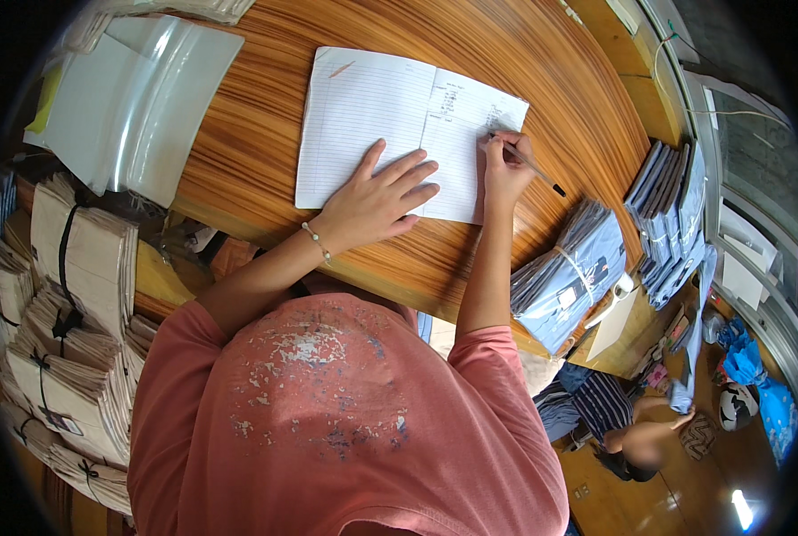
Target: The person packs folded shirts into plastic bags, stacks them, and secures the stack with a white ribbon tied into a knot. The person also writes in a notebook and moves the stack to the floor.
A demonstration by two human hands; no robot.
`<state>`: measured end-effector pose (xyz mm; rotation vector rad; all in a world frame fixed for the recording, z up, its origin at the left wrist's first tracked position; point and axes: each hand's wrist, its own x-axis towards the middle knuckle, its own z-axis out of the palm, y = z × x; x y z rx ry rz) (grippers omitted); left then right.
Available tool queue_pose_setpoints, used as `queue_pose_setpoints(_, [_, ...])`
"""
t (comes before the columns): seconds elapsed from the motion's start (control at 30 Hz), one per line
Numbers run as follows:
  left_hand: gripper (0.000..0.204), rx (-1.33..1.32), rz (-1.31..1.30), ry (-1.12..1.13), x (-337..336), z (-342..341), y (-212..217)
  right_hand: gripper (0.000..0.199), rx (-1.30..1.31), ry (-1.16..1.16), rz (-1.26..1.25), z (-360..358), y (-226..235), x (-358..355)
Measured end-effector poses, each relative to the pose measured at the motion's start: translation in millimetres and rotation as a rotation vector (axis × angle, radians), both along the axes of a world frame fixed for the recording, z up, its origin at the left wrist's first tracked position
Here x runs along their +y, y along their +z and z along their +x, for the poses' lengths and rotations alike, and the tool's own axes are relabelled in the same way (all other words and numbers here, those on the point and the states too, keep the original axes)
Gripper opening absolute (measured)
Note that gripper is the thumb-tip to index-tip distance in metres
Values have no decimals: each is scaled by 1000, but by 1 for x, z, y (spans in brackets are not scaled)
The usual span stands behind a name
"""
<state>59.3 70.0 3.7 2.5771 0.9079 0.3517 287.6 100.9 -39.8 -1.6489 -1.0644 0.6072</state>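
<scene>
An open lined notebook (354,125) lies on the wood-grain table (265,89). My left hand (377,196) rests flat on its lower part, fingers spread across the left page and the fold, with a beaded bracelet at the wrist. Over on the right page, my right hand (508,170) grips a dark pen (542,173). The pen's tip is at the page's right side, beside a column of handwriting. More handwriting stands in the upper part of that page, while the left page has only a small brownish mark near its top.
Bundled blue folded garments in clear plastic (573,277) sit at the table's right edge, with another blue stack (667,214) beyond. Clear plastic sheets (162,98) lie at the left. Tied beige bundles (77,357) are piled lower left. Another person (627,429) is at the lower right.
</scene>
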Motion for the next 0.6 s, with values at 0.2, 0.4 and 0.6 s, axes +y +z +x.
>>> queue_pose_setpoints(0.2, [44, -2, -10, 0, 0, 0, 0, 3, -8, -5, 12, 1, -1, -1])
queue_pose_setpoints(0.4, [44, 2, -9, 1, 0, 0, 1, 4, 2, 1, 21, 3, -4, -1])
queue_pose_setpoints(0.6, [42, -25, 33, 4, 0, 0, -2, 3, -6, -5, 43, 4, -6, 0])
